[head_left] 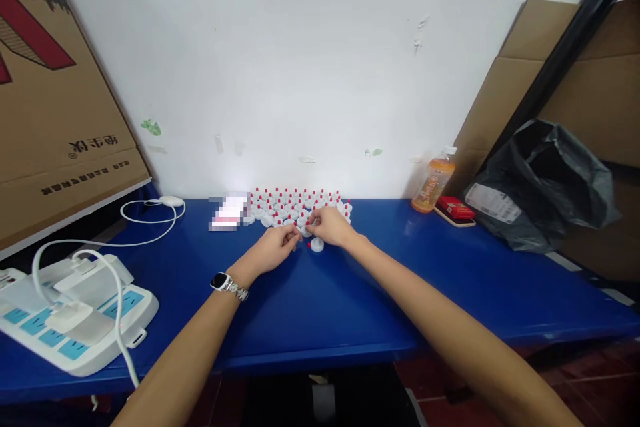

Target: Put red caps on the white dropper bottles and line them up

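Power strip (80,320) sits near left. My left hand (277,245) curls its fingers toward the thumb; I cannot tell their hold. Red-tipped white caps (268,220) cluster far centre, with one loose cap (317,245) nearer. My right hand (330,223) bends its fingers closely at another cap (306,232), hold unclear. Orange bottle (433,185): far right.

Wall (310,67): white, w/ tape bits (307,159) low down & green patch (151,127) L of centre.
Table (380,300): blue top, back edge vs. wall.
Floor (595,377): dk red tiles, seen below table, R side.
Post (565,47): blk, slants, R side.
Cardboard (65,113): brn, L & R.
Light: soft, wall bright, dim under table.
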### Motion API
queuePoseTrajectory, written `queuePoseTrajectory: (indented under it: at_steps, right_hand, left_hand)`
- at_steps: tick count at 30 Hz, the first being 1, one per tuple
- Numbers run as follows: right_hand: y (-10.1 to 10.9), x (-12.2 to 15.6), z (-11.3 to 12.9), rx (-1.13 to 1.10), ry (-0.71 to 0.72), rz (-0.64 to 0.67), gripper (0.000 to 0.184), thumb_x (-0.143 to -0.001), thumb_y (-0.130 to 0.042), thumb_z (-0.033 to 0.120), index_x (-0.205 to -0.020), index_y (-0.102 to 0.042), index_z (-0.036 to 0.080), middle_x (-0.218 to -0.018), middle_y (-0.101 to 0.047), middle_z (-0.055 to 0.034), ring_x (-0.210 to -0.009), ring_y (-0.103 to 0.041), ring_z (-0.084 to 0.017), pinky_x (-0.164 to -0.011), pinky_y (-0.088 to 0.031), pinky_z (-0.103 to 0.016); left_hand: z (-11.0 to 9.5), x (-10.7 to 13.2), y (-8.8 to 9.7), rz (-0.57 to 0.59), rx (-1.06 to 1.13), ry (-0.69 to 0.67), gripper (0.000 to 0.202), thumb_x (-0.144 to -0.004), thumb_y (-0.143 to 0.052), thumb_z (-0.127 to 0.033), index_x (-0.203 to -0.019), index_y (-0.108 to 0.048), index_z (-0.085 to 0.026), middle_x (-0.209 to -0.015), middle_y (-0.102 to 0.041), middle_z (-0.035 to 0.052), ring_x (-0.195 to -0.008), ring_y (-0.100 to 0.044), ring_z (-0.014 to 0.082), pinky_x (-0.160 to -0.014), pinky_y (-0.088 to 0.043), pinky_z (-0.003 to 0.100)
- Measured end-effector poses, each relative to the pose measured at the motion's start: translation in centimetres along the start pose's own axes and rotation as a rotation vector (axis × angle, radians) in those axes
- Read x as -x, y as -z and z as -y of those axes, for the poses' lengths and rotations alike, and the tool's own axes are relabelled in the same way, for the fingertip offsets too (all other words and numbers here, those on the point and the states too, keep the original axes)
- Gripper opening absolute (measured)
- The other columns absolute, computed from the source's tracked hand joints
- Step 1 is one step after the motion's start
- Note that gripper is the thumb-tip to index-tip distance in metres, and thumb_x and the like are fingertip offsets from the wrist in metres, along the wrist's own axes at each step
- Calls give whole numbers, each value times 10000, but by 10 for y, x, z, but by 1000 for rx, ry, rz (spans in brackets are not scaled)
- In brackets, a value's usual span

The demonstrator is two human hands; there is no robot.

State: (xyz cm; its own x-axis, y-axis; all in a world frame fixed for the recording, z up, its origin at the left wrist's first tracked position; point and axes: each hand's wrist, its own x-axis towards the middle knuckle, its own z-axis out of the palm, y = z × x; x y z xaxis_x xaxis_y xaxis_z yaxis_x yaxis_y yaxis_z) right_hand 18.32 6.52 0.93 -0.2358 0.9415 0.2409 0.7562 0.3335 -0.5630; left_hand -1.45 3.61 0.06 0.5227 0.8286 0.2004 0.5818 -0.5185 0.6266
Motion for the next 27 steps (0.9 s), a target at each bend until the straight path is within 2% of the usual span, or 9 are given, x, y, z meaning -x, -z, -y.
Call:
queuePoseTrajectory:
  at_steps: [2,5,7,11,14,18,23,27]
  right_hand:
    - [1,0,0,-20,27,-28,72,-776,-655,239,-766,-693,179,-669,-643,-5,-600,-547,-133,-581,-364,-255]
    - [9,10,-1,-97,96,-203,72,-800,-623,247,-791,-650,181,-811,-678,-29,-720,-592,-152,-670,-417,-269]
    - [16,20,-5,-229,129,-276,81,-840,-591,268,-850,-615,192,-876,-693,-36,-792,-618,-163,-720,-442,-281]
    - [23,42,-17,-509,146,-265,150,-925,-524,361,-937,-558,215,-839,-691,-15,-739,-616,-157,-671,-451,-272]
    - [21,57,-22,-470,153,-282,155,-917,-557,357,-938,-604,212,-841,-650,-10,-698,-562,-141,-658,-437,-266]
    - [13,74,-11,-370,237,-267,84,-848,-645,275,-889,-669,205,-898,-611,-19,-714,-531,-130,-668,-438,-260]
    - [8,84,9,-329,354,-320,71,-829,-595,163,-884,-619,201,-879,-591,-13,-753,-544,-137,-689,-449,-260]
    - [8,86,13,-316,382,-357,91,-839,-599,185,-928,-605,203,-857,-606,-11,-752,-561,-145,-712,-471,-272]
  left_hand:
    - [-2,0,0,-8,-3,2,296,-970,-423,-399,-931,-633,-194,-753,-667,4,-646,-570,152,-627,-407,269]
    - [-7,0,1,-35,2,0,315,-979,-414,-418,-933,-635,-199,-743,-660,-5,-628,-562,146,-613,-398,267]
    - [-9,0,2,-59,-2,-13,321,-982,-417,-425,-931,-640,-200,-736,-656,-9,-619,-554,141,-609,-392,267]
    - [-14,-1,3,-113,5,-58,326,-986,-434,-435,-907,-642,-198,-754,-660,-10,-634,-545,135,-612,-383,266]
    - [-20,0,2,-170,40,-104,316,-990,-441,-437,-925,-634,-196,-813,-664,0,-683,-559,138,-639,-401,266]
    - [-32,3,-8,-188,23,-185,278,-998,-440,-424,-927,-588,-200,-818,-625,-3,-709,-550,141,-655,-413,269]
    - [-43,7,-20,-137,-189,-287,257,-1025,-373,-363,-863,-494,-205,-844,-567,10,-756,-533,163,-693,-413,303]
    - [-43,7,-19,-163,-219,-327,269,-1044,-299,-324,-883,-480,-209,-888,-556,29,-813,-531,179,-749,-424,322]
